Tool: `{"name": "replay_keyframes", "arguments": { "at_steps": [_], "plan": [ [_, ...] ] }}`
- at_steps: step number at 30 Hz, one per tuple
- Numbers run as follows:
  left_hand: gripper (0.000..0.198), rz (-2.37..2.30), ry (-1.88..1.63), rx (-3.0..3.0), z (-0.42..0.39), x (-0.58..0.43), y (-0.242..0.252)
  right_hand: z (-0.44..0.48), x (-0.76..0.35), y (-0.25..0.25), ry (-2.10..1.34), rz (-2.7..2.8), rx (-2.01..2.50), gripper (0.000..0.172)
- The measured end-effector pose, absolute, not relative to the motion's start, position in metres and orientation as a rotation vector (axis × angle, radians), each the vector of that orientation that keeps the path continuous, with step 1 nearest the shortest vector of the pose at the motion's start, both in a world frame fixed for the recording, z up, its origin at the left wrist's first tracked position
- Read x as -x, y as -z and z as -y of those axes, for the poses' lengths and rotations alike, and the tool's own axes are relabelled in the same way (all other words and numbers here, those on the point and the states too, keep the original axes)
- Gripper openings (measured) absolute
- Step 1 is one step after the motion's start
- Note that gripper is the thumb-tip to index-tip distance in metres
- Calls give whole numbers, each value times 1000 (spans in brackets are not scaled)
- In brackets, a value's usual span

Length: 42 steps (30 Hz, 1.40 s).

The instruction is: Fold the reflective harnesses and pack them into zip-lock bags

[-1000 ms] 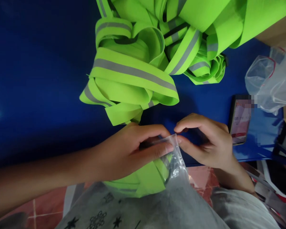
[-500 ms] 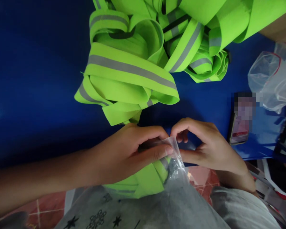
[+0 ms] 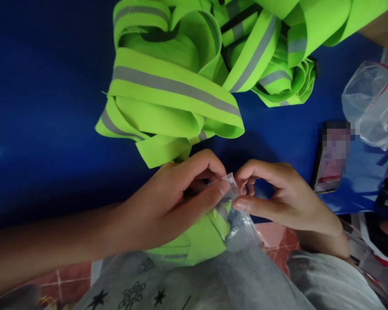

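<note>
My left hand [image 3: 181,202] pinches the top edge of a clear plastic bag [image 3: 242,228] between thumb and forefinger. Inside the bag lies a folded neon-green strap [image 3: 203,245] with a grey reflective stripe. My right hand [image 3: 278,198] is at the same bag edge from the other side, its thumb on the film and its fingers curled. The bag rests against my lap, its lower part blending with the grey printed clothing. Just beyond my hands, a heap of green reflective straps [image 3: 174,86] lies loosely looped on the blue tabletop [image 3: 45,107].
A phone [image 3: 331,159] lies at the right of the table, partly pixelated. Behind it are crumpled clear plastic bags [image 3: 371,103] with a red line. More green straps [image 3: 323,21] spread at the top right. Red floor tiles [image 3: 74,277] show below the table edge.
The right thumb has come round to the near side of the bag edge. My left fingers have lifted slightly at the bag's top corner. The view has shifted a little.
</note>
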State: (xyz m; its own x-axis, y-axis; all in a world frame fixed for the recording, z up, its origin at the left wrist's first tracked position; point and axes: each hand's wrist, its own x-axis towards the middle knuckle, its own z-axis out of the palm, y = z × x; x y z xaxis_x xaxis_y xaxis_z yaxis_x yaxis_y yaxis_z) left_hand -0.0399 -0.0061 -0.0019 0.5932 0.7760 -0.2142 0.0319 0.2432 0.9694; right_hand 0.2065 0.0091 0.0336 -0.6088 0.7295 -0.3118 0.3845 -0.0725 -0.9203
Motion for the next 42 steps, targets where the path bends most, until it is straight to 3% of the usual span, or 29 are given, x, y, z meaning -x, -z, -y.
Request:
{"name": "replay_keyframes", "arguments": {
  "at_steps": [10, 19, 42],
  "plan": [
    [10, -827, -623, -1536, 4, 39, 2, -4, -200, -29, -1750, 1904, 1203, 14],
    [4, -779, -593, -1429, 6, 40, 0, 1, -198, -27, -1680, 1931, 1164, 9],
    [17, -886, -715, -1563, 9, 38, 3, 4, -204, -30, -1585, 2102, 1195, 8]
  ]
}}
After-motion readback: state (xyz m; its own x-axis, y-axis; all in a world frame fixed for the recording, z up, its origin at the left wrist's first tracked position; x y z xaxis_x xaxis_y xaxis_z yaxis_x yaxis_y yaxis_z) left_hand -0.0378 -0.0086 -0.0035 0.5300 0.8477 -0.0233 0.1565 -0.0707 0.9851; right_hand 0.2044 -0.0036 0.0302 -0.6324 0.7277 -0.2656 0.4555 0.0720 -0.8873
